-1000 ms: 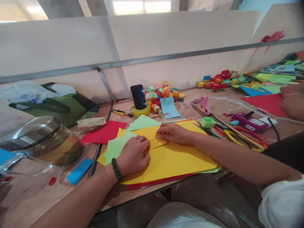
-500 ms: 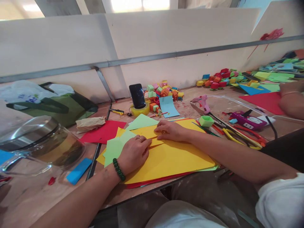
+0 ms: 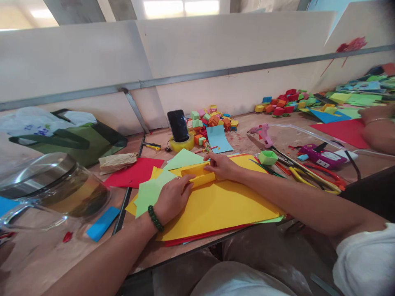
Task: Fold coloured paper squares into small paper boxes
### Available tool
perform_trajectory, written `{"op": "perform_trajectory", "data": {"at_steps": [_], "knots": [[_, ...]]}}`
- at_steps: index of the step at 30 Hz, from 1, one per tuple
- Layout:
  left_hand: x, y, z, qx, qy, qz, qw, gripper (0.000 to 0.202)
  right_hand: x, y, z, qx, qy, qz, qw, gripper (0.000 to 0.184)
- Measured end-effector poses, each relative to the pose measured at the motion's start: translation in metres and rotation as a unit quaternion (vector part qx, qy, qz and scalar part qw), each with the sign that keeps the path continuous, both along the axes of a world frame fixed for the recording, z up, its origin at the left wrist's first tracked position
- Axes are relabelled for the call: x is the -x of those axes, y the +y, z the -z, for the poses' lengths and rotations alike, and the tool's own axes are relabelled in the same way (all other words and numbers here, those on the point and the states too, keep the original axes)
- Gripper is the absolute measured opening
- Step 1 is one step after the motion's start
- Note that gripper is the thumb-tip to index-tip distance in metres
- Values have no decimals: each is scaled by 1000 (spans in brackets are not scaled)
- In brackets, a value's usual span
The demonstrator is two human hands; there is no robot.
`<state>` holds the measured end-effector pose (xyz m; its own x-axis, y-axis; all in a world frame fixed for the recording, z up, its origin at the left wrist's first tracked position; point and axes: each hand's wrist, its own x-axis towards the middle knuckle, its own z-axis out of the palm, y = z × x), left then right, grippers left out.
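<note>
A folded piece of yellow paper (image 3: 203,180) with raised sides, like a shallow tray, rests on a stack of coloured sheets topped by yellow paper (image 3: 228,209). My left hand (image 3: 173,195), wearing a ring and a green bead bracelet, pinches its left end. At its right end, the fingers and thumb of my right hand (image 3: 222,166) close on the raised side. Light green sheets (image 3: 154,190) lie beside my left hand. A small green paper box (image 3: 268,157) stands beyond my right forearm.
A glass teapot (image 3: 83,191) and a green bag (image 3: 77,142) stand left. A phone (image 3: 178,125) leans on a tape roll (image 3: 182,144) before heaped paper cubes (image 3: 212,120). Right are a pink glue gun (image 3: 262,133), a purple power strip (image 3: 322,156) and another person's hand (image 3: 379,129).
The yellow piece lay nearly flat under my fingers before; its sides now stand up. My right hand has shifted slightly right and up, and my left hand slightly left.
</note>
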<state>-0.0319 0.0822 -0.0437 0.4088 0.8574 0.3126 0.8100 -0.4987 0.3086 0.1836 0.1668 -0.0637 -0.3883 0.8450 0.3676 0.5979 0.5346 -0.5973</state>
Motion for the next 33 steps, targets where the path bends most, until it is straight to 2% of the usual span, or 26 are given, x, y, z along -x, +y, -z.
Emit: {"op": "perform_trajectory", "data": {"at_steps": [2,4,7,9,11,13,16,19,23,29,33], "knots": [[1,8,4,32,-45,-9,998,31,-2,-7,-3,-78,34,4,996,16],[2,14,6,58,-82,-6,995,30,-3,-18,-11,-159,37,-38,986,18],[1,20,7,77,-117,21,990,29,-1,-35,-22,-242,-65,-162,954,22],[2,21,5,77,-106,29,991,31,1,-40,-25,-267,-151,-223,925,23],[3,20,2,54,-59,12,997,34,3,-40,-25,-261,-216,-253,906,24],[4,17,-3,2,6,-6,1000,33,3,-38,-23,-242,-251,-255,902,24],[4,9,-10,-62,99,31,993,28,3,-37,-23,-229,-274,-253,899,23],[1,-1,-18,-55,183,93,977,27,4,-40,-26,-234,-297,-262,888,24],[-3,-12,-26,-44,255,107,960,23,0,-44,-28,-229,-332,-271,874,22],[-2,-22,-32,-15,296,67,953,21,-12,-42,-35,-171,-368,-212,889,20],[-1,-24,-32,0,304,61,951,24,-16,-39,-36,-146,-324,-176,918,23]]}}
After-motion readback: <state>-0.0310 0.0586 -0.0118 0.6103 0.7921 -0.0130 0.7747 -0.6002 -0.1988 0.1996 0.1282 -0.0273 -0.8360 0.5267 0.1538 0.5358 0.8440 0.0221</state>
